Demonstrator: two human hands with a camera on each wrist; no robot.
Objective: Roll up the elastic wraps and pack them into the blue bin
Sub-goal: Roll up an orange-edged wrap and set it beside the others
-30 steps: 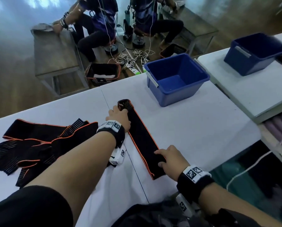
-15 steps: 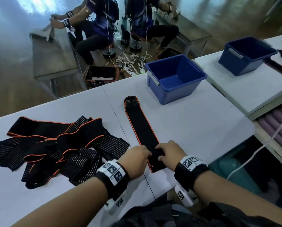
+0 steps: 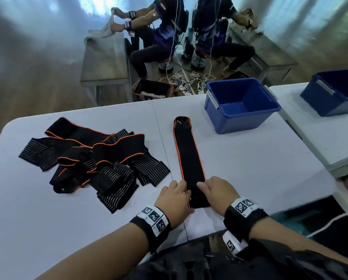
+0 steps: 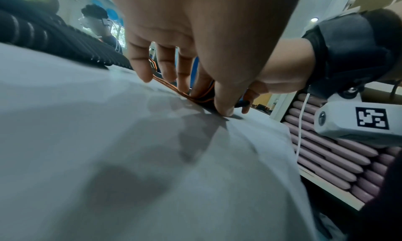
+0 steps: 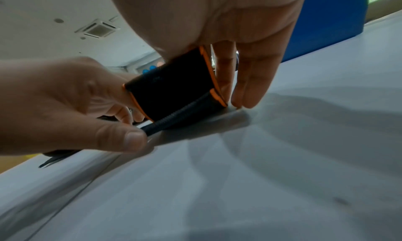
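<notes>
One black elastic wrap (image 3: 189, 156) with orange edging lies straight on the white table (image 3: 260, 168), its far end close to the blue bin (image 3: 239, 118). My left hand (image 3: 180, 191) pinches the left corner of the near end, and my right hand (image 3: 204, 186) holds the right corner. In the right wrist view the near end of the wrap (image 5: 174, 89) is bent up off the table between my right hand (image 5: 226, 89) and my left thumb (image 5: 130, 139). In the left wrist view my left hand (image 4: 204, 96) grips the orange edge (image 4: 191, 97). The bin holds nothing.
A tangled pile of several more black wraps (image 3: 92, 164) lies to the left of my hands. A second blue bin (image 3: 334, 93) stands on a neighbouring table at the right. Two seated people (image 3: 189, 27) work beyond the far edge. Pink rolls (image 4: 339, 158) fill a shelf below right.
My left hand came back from the wrap's far end to its near end. Both hands now hold that near end, which has lifted off the table.
</notes>
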